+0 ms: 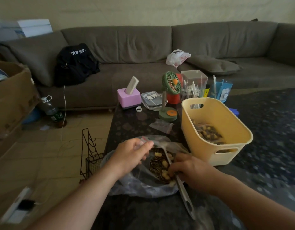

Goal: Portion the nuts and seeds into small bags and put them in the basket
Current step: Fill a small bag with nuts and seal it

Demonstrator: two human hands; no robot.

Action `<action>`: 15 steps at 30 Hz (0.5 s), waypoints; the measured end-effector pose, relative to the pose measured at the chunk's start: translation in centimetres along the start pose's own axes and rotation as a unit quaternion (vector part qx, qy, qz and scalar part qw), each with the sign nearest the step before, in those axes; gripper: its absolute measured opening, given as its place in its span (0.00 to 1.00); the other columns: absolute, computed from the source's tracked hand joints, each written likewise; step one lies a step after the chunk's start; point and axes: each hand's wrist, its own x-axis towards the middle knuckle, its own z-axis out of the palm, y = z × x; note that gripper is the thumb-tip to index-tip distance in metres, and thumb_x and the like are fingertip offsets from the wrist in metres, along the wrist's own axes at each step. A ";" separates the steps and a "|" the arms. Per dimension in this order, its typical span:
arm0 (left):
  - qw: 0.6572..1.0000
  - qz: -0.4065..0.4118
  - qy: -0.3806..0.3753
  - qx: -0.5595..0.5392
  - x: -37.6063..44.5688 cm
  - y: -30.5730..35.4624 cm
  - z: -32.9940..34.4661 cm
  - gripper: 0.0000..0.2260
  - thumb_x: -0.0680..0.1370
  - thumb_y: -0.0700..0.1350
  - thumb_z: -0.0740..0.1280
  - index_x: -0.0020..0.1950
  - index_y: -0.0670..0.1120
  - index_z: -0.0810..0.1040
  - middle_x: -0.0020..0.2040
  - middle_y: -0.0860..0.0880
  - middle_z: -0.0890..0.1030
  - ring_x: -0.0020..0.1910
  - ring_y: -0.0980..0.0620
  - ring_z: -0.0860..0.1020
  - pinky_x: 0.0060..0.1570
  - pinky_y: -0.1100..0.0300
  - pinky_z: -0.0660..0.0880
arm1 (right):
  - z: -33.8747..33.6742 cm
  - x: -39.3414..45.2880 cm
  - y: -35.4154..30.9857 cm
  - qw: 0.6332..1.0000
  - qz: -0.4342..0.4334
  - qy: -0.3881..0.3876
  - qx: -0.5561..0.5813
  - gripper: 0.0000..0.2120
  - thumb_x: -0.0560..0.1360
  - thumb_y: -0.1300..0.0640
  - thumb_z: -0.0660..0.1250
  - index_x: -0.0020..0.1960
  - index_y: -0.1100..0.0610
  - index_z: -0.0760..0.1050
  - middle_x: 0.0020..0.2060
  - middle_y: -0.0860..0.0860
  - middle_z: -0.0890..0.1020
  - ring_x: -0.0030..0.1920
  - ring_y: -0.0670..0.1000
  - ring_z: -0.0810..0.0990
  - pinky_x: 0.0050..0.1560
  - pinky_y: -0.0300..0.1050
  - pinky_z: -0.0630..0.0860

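A large clear plastic bag (140,186) lies open on the dark table, full of mixed seeds and nuts (160,166). My left hand (130,155) pinches a small clear zip bag with a red strip (146,140) above the pile. My right hand (191,171) grips a grey scoop (185,195), its fingers curled round the handle at the edge of the pile. The yellow basket (233,155) stands to the right and holds several filled small bags (208,133).
A spare pile of empty small bags (161,125) lies behind the big bag. Farther back stand a green desk fan (170,97), a pink box (128,98), a lidded tray (153,100) and pen holders (194,85). A wire rack (90,156) stands by the table's left edge.
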 end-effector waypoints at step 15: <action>0.968 -0.136 -0.073 -0.198 3.1 -0.2 2.4 0.17 0.82 0.60 0.68 0.69 0.56 0.79 0.65 0.52 0.83 0.64 0.51 0.80 0.52 0.52 0.82 | -4.9 0.0 -3.2 0.950 0.103 0.277 0.102 0.14 0.84 0.48 0.57 0.61 0.49 0.78 0.52 0.46 0.82 0.50 0.47 0.81 0.52 0.48 0.80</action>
